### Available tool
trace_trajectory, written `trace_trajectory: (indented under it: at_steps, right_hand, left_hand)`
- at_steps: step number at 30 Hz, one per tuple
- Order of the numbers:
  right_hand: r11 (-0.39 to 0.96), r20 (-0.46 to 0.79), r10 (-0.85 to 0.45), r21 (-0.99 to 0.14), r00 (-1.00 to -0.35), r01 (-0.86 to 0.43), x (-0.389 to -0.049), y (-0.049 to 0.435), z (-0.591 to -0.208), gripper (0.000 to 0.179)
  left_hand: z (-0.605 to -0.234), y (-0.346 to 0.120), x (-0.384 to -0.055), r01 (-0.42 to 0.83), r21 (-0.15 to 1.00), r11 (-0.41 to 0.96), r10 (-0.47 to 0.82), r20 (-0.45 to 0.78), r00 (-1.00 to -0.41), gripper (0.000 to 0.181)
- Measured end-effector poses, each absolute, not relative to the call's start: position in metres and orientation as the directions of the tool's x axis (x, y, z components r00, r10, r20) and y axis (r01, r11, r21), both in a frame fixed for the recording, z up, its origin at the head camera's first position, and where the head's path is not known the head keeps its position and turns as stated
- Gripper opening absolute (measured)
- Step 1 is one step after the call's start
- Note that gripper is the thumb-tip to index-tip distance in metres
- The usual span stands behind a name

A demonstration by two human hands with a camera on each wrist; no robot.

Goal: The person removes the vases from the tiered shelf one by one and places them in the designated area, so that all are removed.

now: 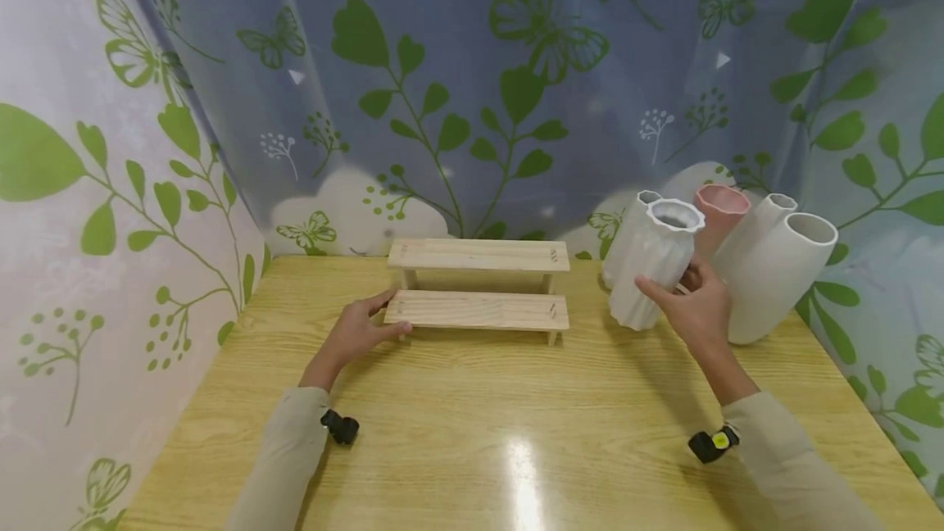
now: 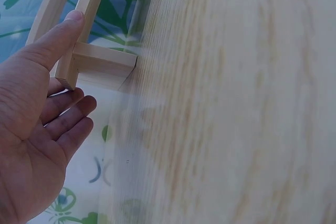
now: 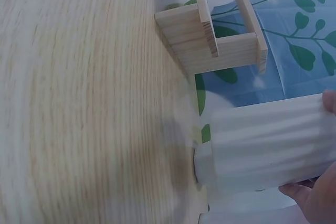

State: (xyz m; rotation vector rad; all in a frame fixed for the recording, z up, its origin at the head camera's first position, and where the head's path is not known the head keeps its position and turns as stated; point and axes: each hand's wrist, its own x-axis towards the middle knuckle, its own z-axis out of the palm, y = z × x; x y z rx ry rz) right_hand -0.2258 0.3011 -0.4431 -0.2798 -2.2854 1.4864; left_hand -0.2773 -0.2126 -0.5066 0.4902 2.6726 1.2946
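Note:
A two-step wooden stand (image 1: 479, 311) sits toward the back of the table. My left hand (image 1: 356, 333) grips the left end of its lower step; in the left wrist view the thumb lies over the board (image 2: 90, 11) and the fingers curl beneath it. On the right, my right hand (image 1: 699, 311) holds a white fluted vase (image 1: 643, 273) with a scalloped rim, thumb on its near side and fingers round the back. The vase leans slightly. Its lower end (image 3: 223, 156) is close over the table in the right wrist view.
Behind the held vase stands another white vase (image 1: 623, 248). To its right are a pink vase (image 1: 719, 215), a slim white vase (image 1: 752, 232) and a large smooth white vase (image 1: 774, 289). A leaf-patterned curtain (image 1: 457, 88) hangs along the wooden table's (image 1: 457, 433) back edge.

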Motion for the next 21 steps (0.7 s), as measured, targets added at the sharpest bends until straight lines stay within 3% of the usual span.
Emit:
trace_trajectory:
  at_steps: [21]
  right_hand:
    - [0.443,0.209,0.434,-0.896,-0.877,0.006,-0.228,0.314,-0.459,0.08]
  left_hand:
    - [-0.507,-0.213,-0.277,0.227,0.791,0.569,0.341,0.024,-0.94,0.095]
